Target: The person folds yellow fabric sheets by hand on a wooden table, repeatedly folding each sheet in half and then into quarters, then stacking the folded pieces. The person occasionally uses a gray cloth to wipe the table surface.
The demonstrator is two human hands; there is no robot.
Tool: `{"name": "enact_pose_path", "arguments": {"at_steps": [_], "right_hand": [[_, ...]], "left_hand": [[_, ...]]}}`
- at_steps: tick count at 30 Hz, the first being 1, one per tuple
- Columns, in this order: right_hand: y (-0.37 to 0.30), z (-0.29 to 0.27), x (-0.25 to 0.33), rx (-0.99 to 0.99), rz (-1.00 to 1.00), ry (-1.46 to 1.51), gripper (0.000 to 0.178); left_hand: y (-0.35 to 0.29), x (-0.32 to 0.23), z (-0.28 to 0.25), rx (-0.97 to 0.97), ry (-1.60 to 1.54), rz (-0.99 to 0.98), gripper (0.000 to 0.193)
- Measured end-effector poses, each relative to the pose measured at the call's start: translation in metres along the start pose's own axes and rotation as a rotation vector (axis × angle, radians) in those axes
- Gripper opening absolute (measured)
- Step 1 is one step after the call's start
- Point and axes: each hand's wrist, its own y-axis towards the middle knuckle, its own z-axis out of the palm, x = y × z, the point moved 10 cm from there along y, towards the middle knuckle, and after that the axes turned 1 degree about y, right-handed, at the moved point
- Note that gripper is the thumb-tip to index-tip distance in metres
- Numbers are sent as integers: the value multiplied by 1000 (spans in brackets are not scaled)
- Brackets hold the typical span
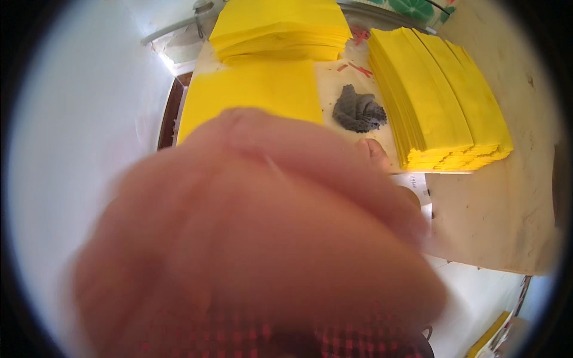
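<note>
Right before the lens, one of the hands [256,221], huge and blurred; cannot tell whether left or right, nor whether gripping anything. Below it, red-and-black checked clothing [206,337]. Peeking out at its right, fingertips [376,153] of the other, grip hidden; cannot tell whether apart or touching. Directly beyond, partly covered, a flat yellow sheet [256,89] on the bench [328,80]. Just past the fingertips, a crumpled grey cloth [358,110]; to their right, a thick yellow stack [441,98]. Farther, red strips [362,71], then, beyond the flat sheet, another yellow pile [280,27].
</note>
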Motion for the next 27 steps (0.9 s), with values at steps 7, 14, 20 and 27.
{"name": "enact_pose_path", "arguments": {"at_steps": [7,14,20,27], "right_hand": [[-9,3,23,-5,-152,37,21],[-20,8,17,-2,-101,131,16],[-23,9,13,5,-74,11,24],[-24,8,13,7,-54,75,23]], "left_hand": [[10,-27,4,-21,-371,78,10],[-11,-21,0,10,-543,41,12],[-15,-22,-2,28,-572,37,14],[-19,-19,-6,17,-617,-4,16]]}}
